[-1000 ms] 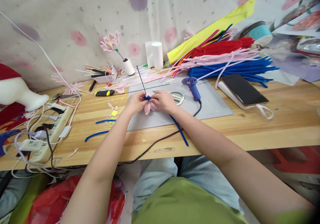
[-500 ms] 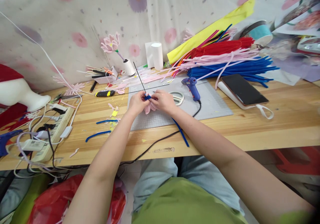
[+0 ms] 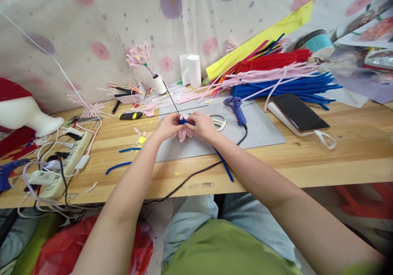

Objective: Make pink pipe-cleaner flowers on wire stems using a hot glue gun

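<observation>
Over the grey cutting mat [image 3: 196,147], my two hands meet at a pink pipe-cleaner flower [image 3: 182,133], whose petals point down toward me. A dark stem [image 3: 171,98] rises from its base, leaning to the left. Around that base sits a blue pipe cleaner [image 3: 183,120]. My left hand [image 3: 168,126] is closed on the flower at its base. With thumb and finger, my right hand [image 3: 202,125] pinches the blue pipe cleaner; the fingertips partly hide it. White-handled scissors [image 3: 218,122] lie just beyond the right hand.
A blue glue gun [image 3: 236,109] rests on the mat, its black cord [image 3: 196,172] running toward the front edge. Behind are bundles of blue pipe cleaners [image 3: 282,86] and red ones [image 3: 273,60]. A phone [image 3: 299,111] lies right; a power strip [image 3: 66,164] stands left.
The left hand has turned slightly, and more of the pink petals show below the hands. Both hands keep their hold; the view has shifted a little.
</observation>
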`<state>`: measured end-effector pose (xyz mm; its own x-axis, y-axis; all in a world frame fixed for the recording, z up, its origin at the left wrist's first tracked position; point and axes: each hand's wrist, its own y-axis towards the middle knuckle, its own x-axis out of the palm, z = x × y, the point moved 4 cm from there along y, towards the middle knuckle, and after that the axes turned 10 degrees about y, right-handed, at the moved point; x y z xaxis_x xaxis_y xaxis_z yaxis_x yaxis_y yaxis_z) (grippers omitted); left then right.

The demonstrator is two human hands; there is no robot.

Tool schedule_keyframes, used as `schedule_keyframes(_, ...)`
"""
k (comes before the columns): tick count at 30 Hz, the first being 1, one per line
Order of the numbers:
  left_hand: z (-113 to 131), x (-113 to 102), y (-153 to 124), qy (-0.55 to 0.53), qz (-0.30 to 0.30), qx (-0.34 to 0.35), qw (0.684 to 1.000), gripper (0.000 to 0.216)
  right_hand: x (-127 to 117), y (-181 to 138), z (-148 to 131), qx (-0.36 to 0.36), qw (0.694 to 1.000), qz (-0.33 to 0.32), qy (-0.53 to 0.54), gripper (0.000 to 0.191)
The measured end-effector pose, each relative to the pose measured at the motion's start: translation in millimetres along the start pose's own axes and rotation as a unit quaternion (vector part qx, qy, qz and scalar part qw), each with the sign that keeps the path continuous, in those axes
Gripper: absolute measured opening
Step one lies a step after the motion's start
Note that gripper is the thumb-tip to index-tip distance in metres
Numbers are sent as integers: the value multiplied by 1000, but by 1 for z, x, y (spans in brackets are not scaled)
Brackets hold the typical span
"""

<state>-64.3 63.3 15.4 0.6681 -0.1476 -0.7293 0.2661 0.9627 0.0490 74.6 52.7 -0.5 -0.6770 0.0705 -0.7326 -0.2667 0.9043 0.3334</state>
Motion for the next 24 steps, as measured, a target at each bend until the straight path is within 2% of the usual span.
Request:
schedule_keyframes(12, -1, 1, 3, 90, 17, -8, 996, 26, 1, -3, 0, 0, 1000, -13, 5, 24)
schedule_keyframes(18, -3, -3, 2, 158, 70, -29, 985, 25, 0, -1, -2, 4, 997, -47, 58, 28)
schedule_keyframes(24, 0, -11, 1, 189, 114, -52, 974, 20, -6, -3, -9, 22, 998, -41, 31, 26)
